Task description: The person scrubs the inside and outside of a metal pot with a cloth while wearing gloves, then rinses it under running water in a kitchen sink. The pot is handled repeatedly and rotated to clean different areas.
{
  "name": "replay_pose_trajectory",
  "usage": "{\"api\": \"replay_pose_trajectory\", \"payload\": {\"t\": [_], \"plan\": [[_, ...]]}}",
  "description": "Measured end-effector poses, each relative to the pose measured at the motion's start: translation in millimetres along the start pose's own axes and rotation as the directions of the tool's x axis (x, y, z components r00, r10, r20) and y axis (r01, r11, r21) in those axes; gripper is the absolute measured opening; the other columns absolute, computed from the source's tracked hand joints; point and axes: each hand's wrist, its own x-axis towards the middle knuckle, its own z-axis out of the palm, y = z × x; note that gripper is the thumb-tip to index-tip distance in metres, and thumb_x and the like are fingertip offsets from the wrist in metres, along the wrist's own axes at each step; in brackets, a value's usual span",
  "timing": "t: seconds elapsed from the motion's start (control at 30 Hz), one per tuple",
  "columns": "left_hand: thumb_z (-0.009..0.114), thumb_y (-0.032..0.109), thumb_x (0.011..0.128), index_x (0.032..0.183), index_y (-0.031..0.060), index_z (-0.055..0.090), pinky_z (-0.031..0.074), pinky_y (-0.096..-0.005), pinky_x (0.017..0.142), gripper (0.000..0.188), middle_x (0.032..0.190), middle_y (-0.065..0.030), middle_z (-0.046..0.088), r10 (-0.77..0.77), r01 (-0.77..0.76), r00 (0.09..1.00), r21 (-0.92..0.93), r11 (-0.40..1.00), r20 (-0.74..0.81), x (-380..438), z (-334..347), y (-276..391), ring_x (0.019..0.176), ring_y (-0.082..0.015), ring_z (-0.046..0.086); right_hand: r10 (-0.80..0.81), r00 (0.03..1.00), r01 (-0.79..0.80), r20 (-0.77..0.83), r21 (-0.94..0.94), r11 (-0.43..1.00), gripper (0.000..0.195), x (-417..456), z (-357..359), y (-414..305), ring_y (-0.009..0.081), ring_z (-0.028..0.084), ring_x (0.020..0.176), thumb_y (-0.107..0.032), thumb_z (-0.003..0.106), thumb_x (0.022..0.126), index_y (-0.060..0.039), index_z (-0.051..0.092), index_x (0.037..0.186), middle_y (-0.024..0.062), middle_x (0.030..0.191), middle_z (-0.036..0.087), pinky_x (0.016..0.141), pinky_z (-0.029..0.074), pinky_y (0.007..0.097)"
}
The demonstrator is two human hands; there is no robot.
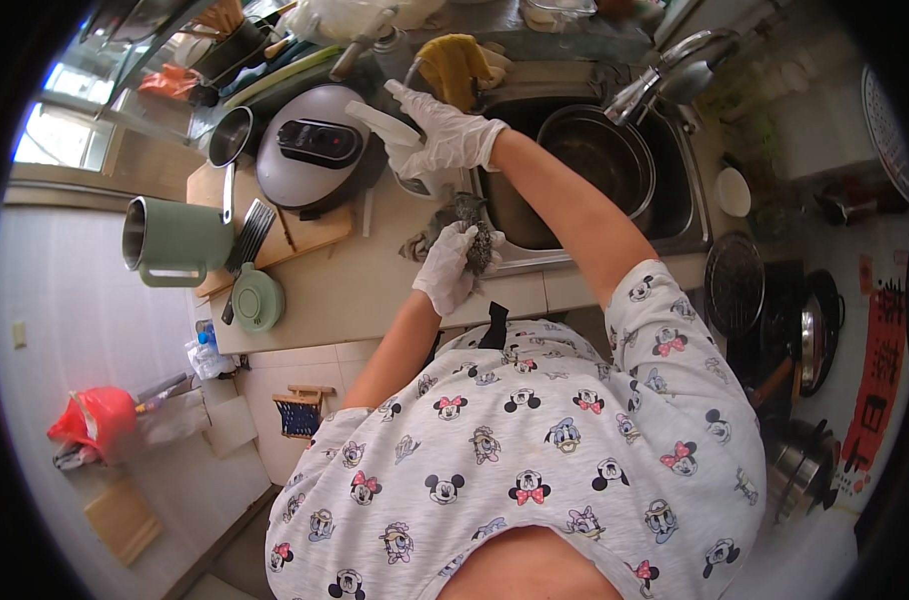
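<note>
My left hand (450,267), in a thin white glove, grips a steel wool scrubber (482,244) just in front of the sink's near left corner. My right hand (454,135), gloved the same way, reaches over the counter left of the basin, its fingers and thumb around a white plastic bottle (394,135) that looks like a spray bottle. The hand hides part of it. A grey-green crumpled cloth (422,241) lies beside the scrubber. In the stainless steel sink (518,225) sits a round metal pan (601,161), partly behind my right forearm.
A chrome faucet (634,94) rises behind the sink, and a yellow cloth (454,67) hangs near it. Left on the counter (312,300) stand a grey lidded appliance (312,150), a green pitcher (181,236), a small saucepan (232,136) and a green lid (257,300). Pans stand at the right.
</note>
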Motion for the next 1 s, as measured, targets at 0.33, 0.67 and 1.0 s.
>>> {"api": "replay_pose_trajectory", "payload": {"t": [0.33, 0.67, 1.0], "plan": [[0.066, 0.020, 0.090, 0.114, 0.0064, 0.059, 0.051, -0.0431, 0.083, 0.029, 0.099, -0.0183, 0.068, 0.175, -0.632, 0.759, 0.774, -0.034, 0.627, 118, 97, -11, 0.094, -0.0373, 0.065, 0.299, 0.920, -0.320, -0.253, -0.046, 0.946, 0.051, -229, -56, 121, 0.0296, 0.059, 0.121, -0.014, 0.064, 0.079, -0.0121, 0.061, 0.129, 0.0135, 0.138, 0.055, 0.106, 0.045, 0.0365], [0.074, 0.027, 0.084, 0.106, 0.0088, 0.061, 0.051, -0.0452, 0.080, 0.031, 0.096, -0.0168, 0.067, -0.018, -0.712, 0.678, 0.650, -0.266, 0.735, 181, 53, -44, 0.093, -0.0392, 0.063, 0.606, 0.602, -0.645, -0.520, 0.131, 0.753, 0.031, -252, 38, 155, 0.0366, 0.066, 0.104, -0.028, 0.068, 0.086, -0.0109, 0.068, 0.112, 0.0172, 0.109, 0.071, 0.091, 0.051, 0.0447], [0.079, 0.025, 0.076, 0.102, 0.0110, 0.070, 0.052, -0.0445, 0.082, 0.031, 0.097, -0.0166, 0.069, 0.064, -0.475, 0.862, 0.846, -0.242, 0.502, 187, 54, -44, 0.095, -0.0378, 0.067, 0.751, 0.501, -0.822, -0.429, 0.033, 0.568, 0.025, -250, 40, 141, 0.0380, 0.068, 0.096, -0.026, 0.066, 0.087, -0.0101, 0.069, 0.106, 0.0172, 0.100, 0.072, 0.084, 0.055, 0.0466]]}}
